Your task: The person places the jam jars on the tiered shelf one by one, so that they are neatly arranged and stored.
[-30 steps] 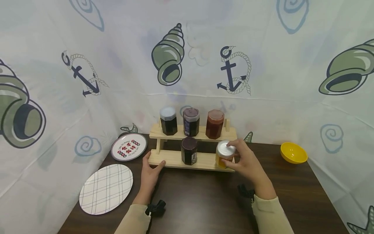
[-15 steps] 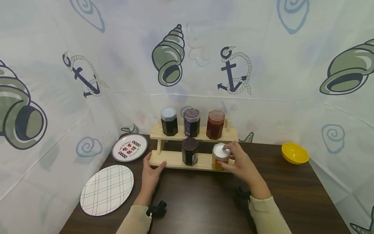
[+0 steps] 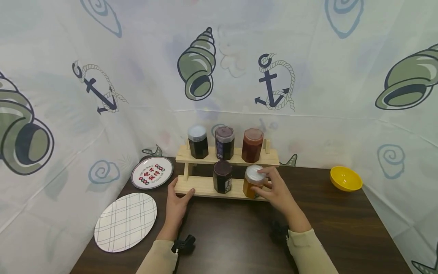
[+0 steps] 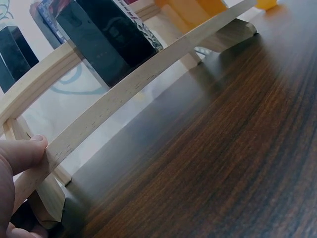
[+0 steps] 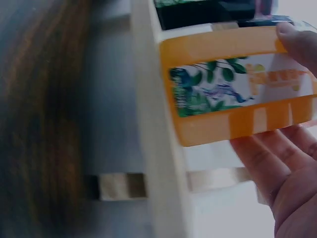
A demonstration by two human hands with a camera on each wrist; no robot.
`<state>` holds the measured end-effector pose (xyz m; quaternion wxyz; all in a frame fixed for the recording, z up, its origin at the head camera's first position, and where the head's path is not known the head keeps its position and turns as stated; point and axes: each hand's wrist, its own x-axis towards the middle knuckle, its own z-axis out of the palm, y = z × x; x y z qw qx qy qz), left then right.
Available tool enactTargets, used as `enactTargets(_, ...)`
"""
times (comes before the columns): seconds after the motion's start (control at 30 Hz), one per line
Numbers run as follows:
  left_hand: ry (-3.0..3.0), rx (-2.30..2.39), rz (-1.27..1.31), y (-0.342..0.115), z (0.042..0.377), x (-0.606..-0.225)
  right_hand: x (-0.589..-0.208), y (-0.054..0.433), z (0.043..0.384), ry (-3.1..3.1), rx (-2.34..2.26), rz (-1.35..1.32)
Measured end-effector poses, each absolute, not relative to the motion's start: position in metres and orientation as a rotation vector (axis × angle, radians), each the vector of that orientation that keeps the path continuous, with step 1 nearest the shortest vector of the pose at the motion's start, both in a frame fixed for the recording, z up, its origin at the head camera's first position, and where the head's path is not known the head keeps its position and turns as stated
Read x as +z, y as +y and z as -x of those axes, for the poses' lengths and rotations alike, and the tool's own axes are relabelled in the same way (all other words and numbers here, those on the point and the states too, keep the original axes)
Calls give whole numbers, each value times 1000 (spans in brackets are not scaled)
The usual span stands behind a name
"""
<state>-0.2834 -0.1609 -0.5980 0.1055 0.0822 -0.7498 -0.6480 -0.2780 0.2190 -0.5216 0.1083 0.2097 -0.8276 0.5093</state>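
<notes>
My right hand (image 3: 278, 192) grips an amber jar (image 3: 250, 187) with a white lid at the right part of the rack's lower shelf. In the right wrist view, the thumb lies on one side of the labelled jar (image 5: 213, 129) and the fingers on the other. My left hand (image 3: 176, 209) holds the left end of the two-tier wooden rack (image 3: 202, 185); in the left wrist view, its thumb (image 4: 29, 151) presses on the lower board. A dark jar (image 3: 221, 176) stands upright mid-shelf, left of the amber one. Whether the amber jar's base touches the board is unclear.
The upper shelf bears a dark jar with a pale lid (image 3: 198, 146), a purple-lidded jar (image 3: 224, 146) and a reddish-brown jar (image 3: 252, 146). Left are a plate with red lettering (image 3: 140, 167) and a checked plate (image 3: 124, 222). A yellow bowl (image 3: 345, 179) sits at right.
My right hand has moved the amber jar left along the lower shelf, closer to the dark jar. My left hand has stayed on the rack's left end.
</notes>
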Motion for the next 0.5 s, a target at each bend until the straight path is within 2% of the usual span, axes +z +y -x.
enactTargets(0.5, -2214, -1907, -224, -160, 282, -598, -546, 212, 279, -2352, 1679, -580)
